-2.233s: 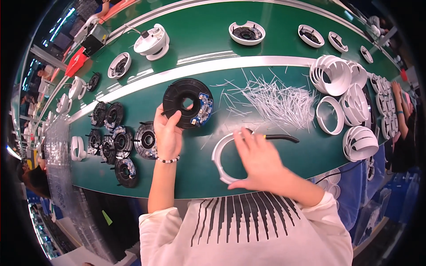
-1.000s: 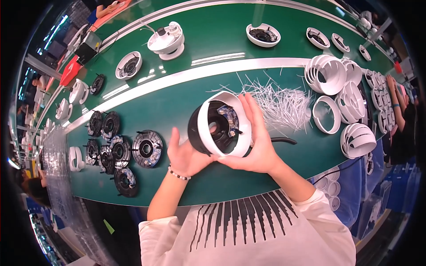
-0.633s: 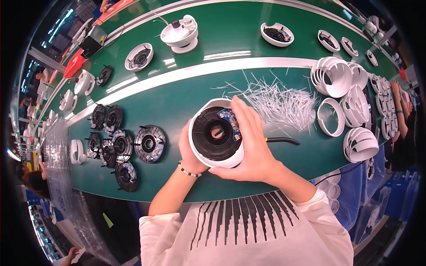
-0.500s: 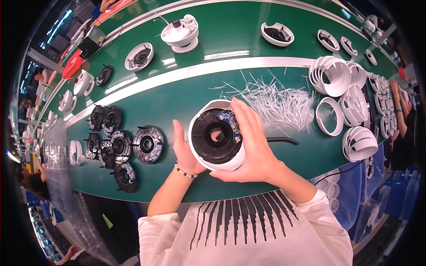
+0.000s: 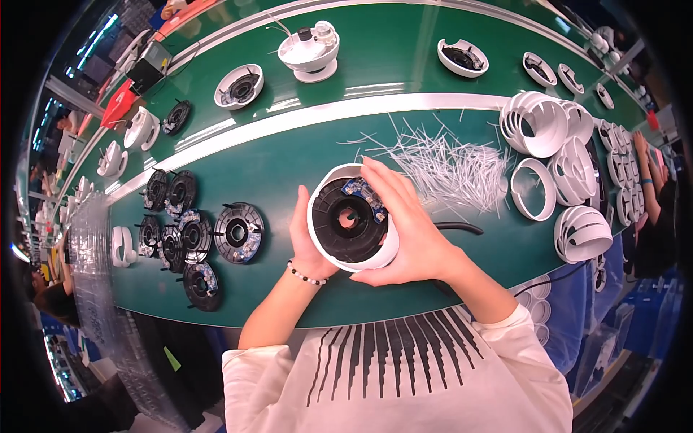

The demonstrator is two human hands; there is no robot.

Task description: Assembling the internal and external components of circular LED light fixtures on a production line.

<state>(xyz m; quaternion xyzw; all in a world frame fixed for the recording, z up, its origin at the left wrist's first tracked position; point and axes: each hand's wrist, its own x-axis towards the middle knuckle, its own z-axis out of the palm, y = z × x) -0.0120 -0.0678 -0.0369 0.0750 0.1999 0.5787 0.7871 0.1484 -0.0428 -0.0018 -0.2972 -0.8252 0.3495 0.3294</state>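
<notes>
A round white plastic housing [image 5: 377, 258] is between my two hands, tilted toward me. Set inside it is a black disc [image 5: 332, 227] with a centre hole and a blue circuit board [image 5: 366, 193] along its upper right edge. My right hand [image 5: 413, 234] wraps the housing's right side, fingers over the top and thumb below. Against the left side lies my left hand [image 5: 307, 234], its thumb upright along the wall and its other fingers mostly hidden behind. Similar black discs with boards [image 5: 238, 232] lie on the green table to the left.
White cable ties [image 5: 451, 169] are heaped beyond my right hand, with a black tube [image 5: 460, 227] nearby. White rings [image 5: 534, 189] stand in stacks at the right. Past a pale rail, a green belt [image 5: 390, 54] carries white bowl-shaped parts [image 5: 309, 54]. Other people work at both sides.
My left hand has come in against the housing's left side. The housing has turned slightly in my hands. Parts on the far belt have shifted right.
</notes>
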